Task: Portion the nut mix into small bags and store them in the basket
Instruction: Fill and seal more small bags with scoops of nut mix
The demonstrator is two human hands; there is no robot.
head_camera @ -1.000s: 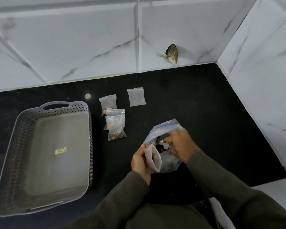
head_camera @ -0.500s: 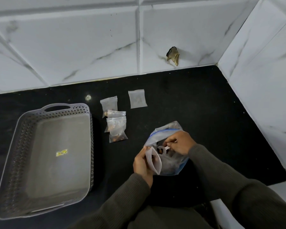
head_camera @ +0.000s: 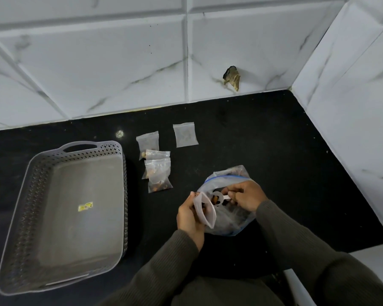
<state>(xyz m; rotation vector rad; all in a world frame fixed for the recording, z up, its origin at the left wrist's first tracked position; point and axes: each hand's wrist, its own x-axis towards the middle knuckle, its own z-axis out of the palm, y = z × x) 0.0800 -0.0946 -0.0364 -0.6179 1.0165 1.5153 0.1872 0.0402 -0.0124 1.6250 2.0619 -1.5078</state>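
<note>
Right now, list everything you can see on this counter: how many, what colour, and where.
basket: one, grey, left on the counter
sticker: one, yellow, on the basket floor
filled small bags: three, clear, overlapping right of the basket
separate small bag: one, clear, nearer the wall
open small bag: one, clear, in the left hand
large zip bag: one, clear with blue seal, under the hands
scoop: one, white, over the large zip bag
counter: black
left hand: holds the open small bag
right hand: grips the scoop

Left hand (head_camera: 189, 215) holds small bag (head_camera: 205, 208) open; right hand (head_camera: 247, 195) lifts scoop (head_camera: 218, 198) of nuts.
</note>
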